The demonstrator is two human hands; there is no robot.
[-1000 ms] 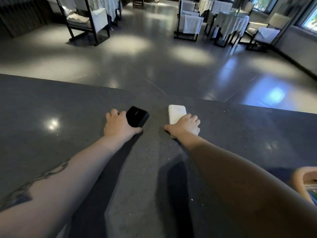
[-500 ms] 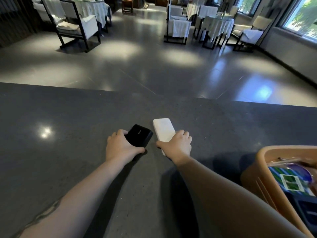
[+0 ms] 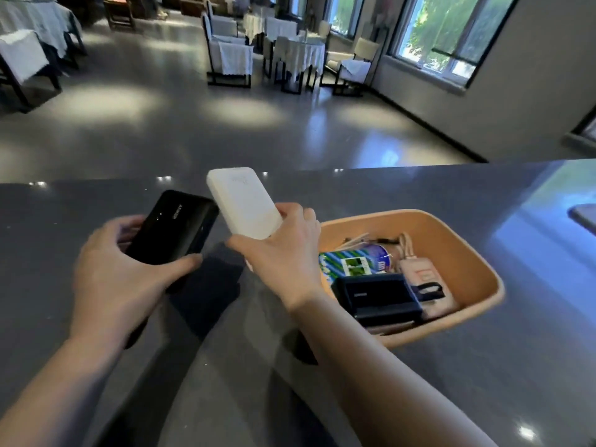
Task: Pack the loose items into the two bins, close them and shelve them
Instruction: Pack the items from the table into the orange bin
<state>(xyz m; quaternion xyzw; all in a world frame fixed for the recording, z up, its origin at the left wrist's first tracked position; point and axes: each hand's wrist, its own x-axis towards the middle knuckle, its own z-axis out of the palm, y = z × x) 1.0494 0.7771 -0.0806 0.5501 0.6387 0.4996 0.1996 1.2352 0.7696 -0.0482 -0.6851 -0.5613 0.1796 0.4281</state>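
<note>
My left hand [image 3: 119, 279] grips a black power bank [image 3: 175, 230], thumb curled along its near edge and fingers wrapped behind its far side; it is lifted off the dark stone counter [image 3: 483, 366] and tilted, its glossy face toward me. My right hand [image 3: 283, 253] grips a white power bank [image 3: 243, 204] by its lower end — thumb on one side, fingers on the other — so most of its body sticks up and away from me. The two power banks sit close together, the white one just right of the black one, nearly touching at their upper corners.

Just right of the white power bank stands an open tan plastic bin [image 3: 467, 250] on the counter, its near-left rim hidden behind my right wrist. Inside the bin lie a dark navy power bank [image 3: 377, 298] near the front, a pale pink power bank with a black strap [image 3: 422, 275] beside it, a blue-and-green striped packet [image 3: 351, 261] further in, and some thin cables — too tangled to tell apart.

Beyond the counter's far edge from the bin, a polished grey floor [image 3: 225, 124] leads to chairs and tables draped in white cloth [image 3: 290, 50] and large windows [image 3: 451, 30].
</note>
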